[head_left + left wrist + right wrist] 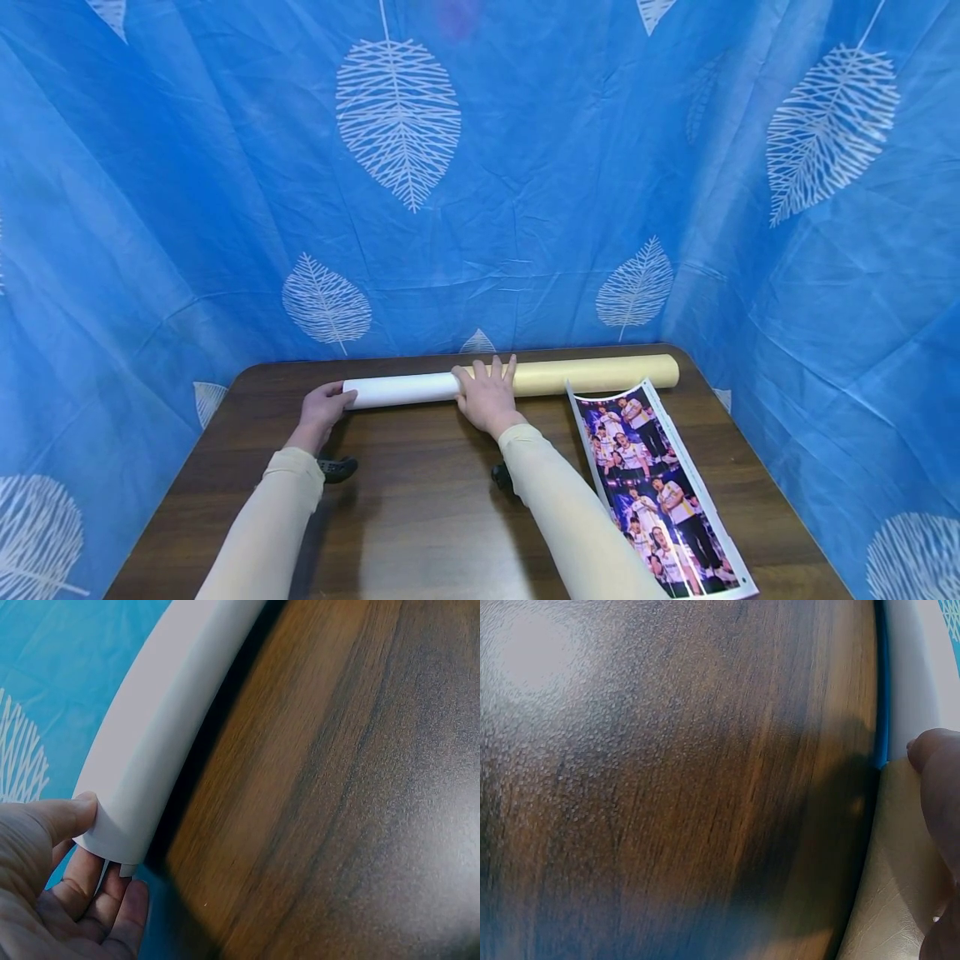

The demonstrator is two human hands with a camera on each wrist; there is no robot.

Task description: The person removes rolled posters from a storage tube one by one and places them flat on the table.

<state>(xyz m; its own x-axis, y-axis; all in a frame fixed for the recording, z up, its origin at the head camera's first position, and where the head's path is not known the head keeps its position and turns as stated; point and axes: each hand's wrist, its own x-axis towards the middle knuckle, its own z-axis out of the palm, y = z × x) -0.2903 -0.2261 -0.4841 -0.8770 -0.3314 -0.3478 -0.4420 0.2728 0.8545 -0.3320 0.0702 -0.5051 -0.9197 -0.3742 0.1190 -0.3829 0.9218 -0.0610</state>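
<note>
A white paper roll (401,390) lies along the table's far side, its right end meeting a cream-yellow tube (600,375). My left hand (324,410) holds the roll's left end. In the left wrist view, the thumb of that left hand (56,877) presses the outside of the white roll (150,750) while the fingers bend in at its open end. Over the seam between white and cream, my right hand (489,398) rests with fingers spread. In the right wrist view, a digit of the right hand (939,787) touches the seam; the rest is cut off.
A glossy photo sheet (645,475) with curled edges lies on the right of the brown wooden table (420,517), its top edge near the cream tube. Blue curtain (480,208) with white leaf prints surrounds the table's back and sides.
</note>
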